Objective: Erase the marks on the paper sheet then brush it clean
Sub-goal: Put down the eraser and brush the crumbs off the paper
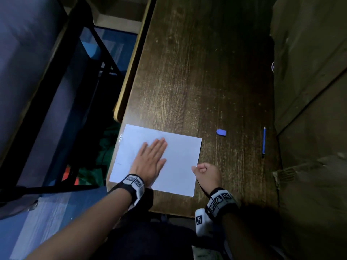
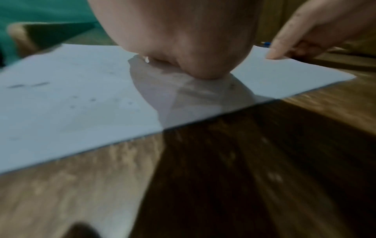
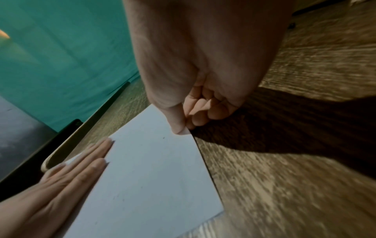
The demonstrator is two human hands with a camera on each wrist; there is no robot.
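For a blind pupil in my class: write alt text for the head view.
A left hand lies flat on a white paper sheet on a dark wooden desk; the right hand pinches its edge. A blue eraser and pencil lie beyond.

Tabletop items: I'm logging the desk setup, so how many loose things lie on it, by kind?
Paper sheet: 1
Blue eraser: 1
Blue pencil: 1
Total: 3
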